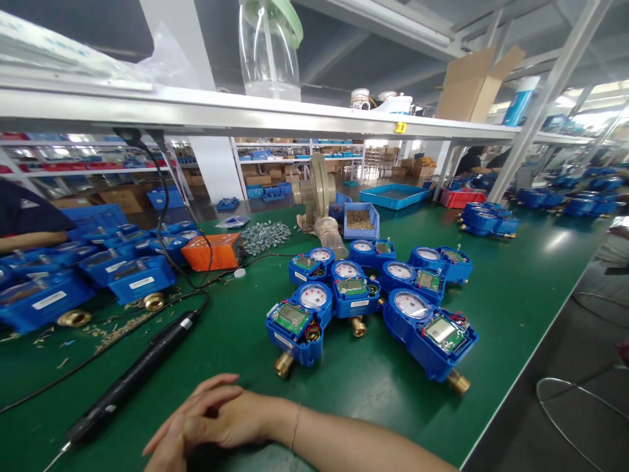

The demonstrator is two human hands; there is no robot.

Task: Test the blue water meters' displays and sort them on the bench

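Note:
At the bottom of the view my right hand rests at the table's near edge, its forearm coming in from the right with a thin bracelet at the wrist. My left hand lies against it, partly cut off by the frame. Their fingers overlap loosely, fairly straight, and no object shows in them. Beyond stand several blue water meters with white dials, exposed green circuit boards and brass pipe ends. A black electric screwdriver lies to the left of my hands, its bit pointing toward the lower left.
More blue meters crowd the left, near scattered screws, an orange box and a heap of small grey parts. A beige blower and a blue bin of brass-coloured parts stand behind. A shelf spans overhead.

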